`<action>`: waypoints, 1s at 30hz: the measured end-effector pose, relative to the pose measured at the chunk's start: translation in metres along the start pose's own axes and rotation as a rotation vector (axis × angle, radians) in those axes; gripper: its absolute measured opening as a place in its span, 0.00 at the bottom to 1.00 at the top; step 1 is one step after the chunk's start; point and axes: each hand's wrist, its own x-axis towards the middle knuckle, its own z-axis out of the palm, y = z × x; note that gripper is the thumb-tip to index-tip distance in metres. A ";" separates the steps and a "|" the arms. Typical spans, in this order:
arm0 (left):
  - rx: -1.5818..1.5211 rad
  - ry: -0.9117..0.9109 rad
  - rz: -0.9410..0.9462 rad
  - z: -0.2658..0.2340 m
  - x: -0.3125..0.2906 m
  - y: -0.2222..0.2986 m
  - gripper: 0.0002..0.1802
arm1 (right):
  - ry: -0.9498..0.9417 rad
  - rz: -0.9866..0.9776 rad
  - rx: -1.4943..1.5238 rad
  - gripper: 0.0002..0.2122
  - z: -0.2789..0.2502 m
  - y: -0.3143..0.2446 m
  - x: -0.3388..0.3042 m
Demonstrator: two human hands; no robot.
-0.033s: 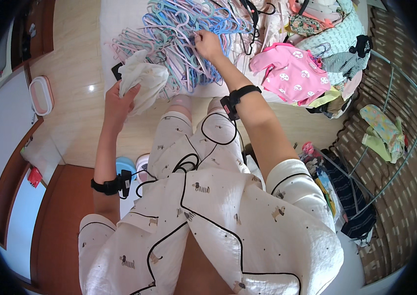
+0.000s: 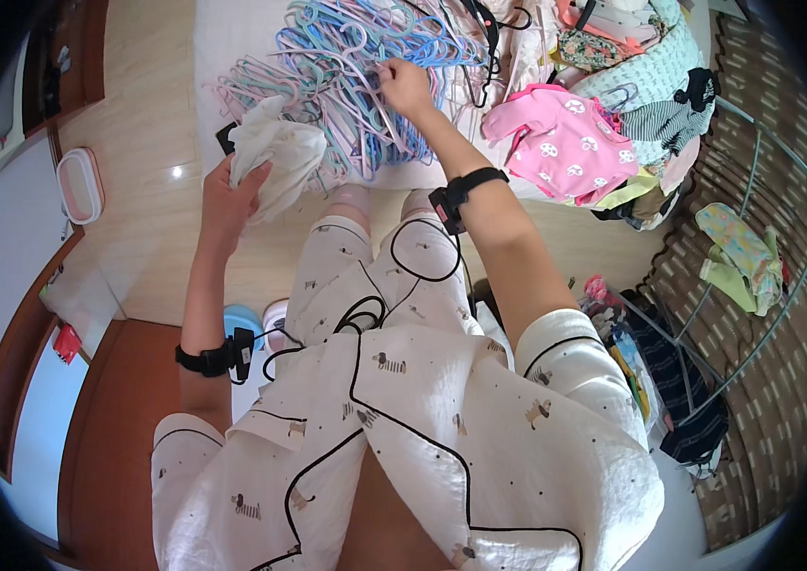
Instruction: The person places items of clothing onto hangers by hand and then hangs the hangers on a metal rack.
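Head view, looking down over both arms. Holds a crumpled pale cloth (image 2: pixel 284 157) in the left hand (image 2: pixel 232 190), fingers closed over a bunched edge, loose folds spreading up and to the right, close against the left end of the hangers. Probably gathered this way to carry something light and floppy in one grip, leaving the other side free.

Rests the right hand (image 2: pixel 408 90) at the heap of plastic hangers (image 2: pixel 356 105), fingers curled inward, nearly closed. Cannot tell for certain about a firm hold on any single hanger, given such a tangle at the fingertips. Likely heaped together, pink, blue and green, near the front edge of a white-covered surface (image 2: pixel 232 33) for easy reach from this side.

Just beyond the left fingers, a small dark object (image 2: pixel 225 138), of unclear kind. Right of the hangers, a pink top (image 2: pixel 579 143) with pale motifs, laid out at the front of piled clothes, beside a striped garment (image 2: pixel 656 133); seemingly grouped there to stay apart from the hangers. Farther right, at a metal rack (image 2: pixel 754 157), a bright patterned garment (image 2: pixel 737 243), perhaps draped for want of space. On both wrists, black straps (image 2: pixel 476 181), presumably worn clear of the fingers to leave grasping unhindered.
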 end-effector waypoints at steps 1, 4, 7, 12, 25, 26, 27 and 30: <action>-0.003 -0.003 0.011 0.000 -0.001 0.003 0.11 | -0.003 0.007 0.019 0.11 -0.009 0.000 -0.001; 0.013 0.007 0.031 0.002 -0.005 0.014 0.11 | -0.004 -0.008 0.010 0.11 -0.041 0.002 -0.009; -0.012 -0.015 0.084 0.005 -0.006 0.022 0.10 | -0.003 -0.067 0.001 0.10 -0.074 0.004 -0.017; -0.004 -0.032 0.128 0.023 -0.020 0.050 0.08 | -0.024 -0.239 -0.030 0.09 -0.113 -0.003 -0.042; -0.022 -0.090 0.281 0.043 -0.026 0.076 0.07 | -0.036 -0.280 -0.224 0.07 -0.243 0.005 -0.118; -0.021 -0.098 0.292 0.049 -0.028 0.083 0.07 | -0.046 -0.281 -0.247 0.08 -0.254 0.007 -0.126; -0.022 -0.108 0.297 0.056 -0.032 0.092 0.08 | -0.042 -0.283 -0.271 0.08 -0.267 0.010 -0.134; -0.032 -0.149 0.322 0.070 -0.034 0.106 0.07 | -0.031 -0.285 -0.352 0.08 -0.306 0.002 -0.156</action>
